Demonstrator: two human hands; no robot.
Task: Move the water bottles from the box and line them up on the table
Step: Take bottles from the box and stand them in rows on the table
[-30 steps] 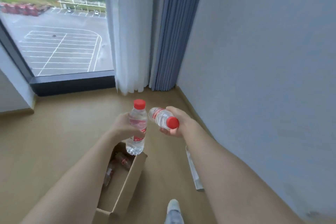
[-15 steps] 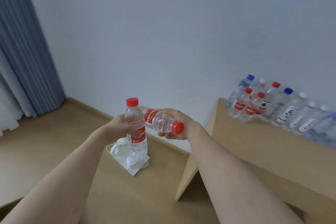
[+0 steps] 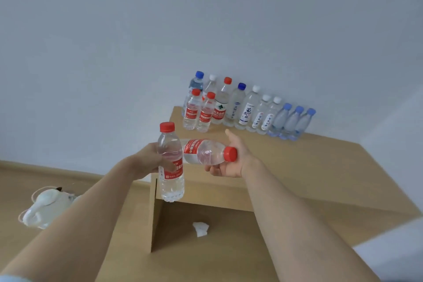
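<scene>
Red-capped, the upright bottle (image 3: pixel 170 167) sits in my left hand (image 3: pixel 146 162), fingers wrapped round it; my right hand (image 3: pixel 231 163) clamps the sideways bottle (image 3: pixel 206 154) near the table (image 3: pixel 309 167). Carry step, I judge; next, turn the sideways one upright and stand both beside the row of bottles (image 3: pixel 247 110) at one o'clock.

Clear glossy plastic bottles (image 3: pixel 242 107), matt wood-look table (image 3: pixel 320 167), crumpled paper (image 3: pixel 201 229)

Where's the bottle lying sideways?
Mid-frame in the head view, the right hand holds the sideways bottle near the left end of the table, its base behind the upright bottle in the left hand.
</scene>
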